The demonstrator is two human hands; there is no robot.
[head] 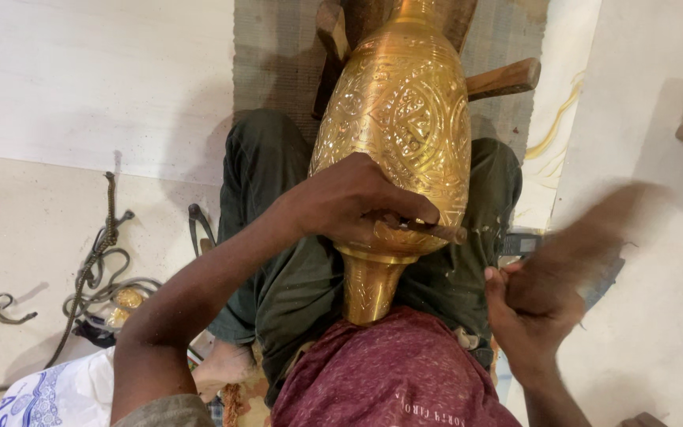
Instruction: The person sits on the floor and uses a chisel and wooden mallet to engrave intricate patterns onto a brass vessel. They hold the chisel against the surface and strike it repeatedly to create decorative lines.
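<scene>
Gripping thin metal tool (428, 230) in left hand (349, 202), tip against brass vase (401, 119) lying across lap; right hand (535, 312) clenched round blurred mallet (594, 233), beside vase base

An engraved golden brass vase (401, 126) lies across the lap, narrow foot near, with a small chisel (428, 231) pressed against its belly.

A white bag (65, 395) with a blue pattern lies at the bottom left, on the floor (25, 237) beside the person's knee. No labels, signs or screens are visible.
</scene>
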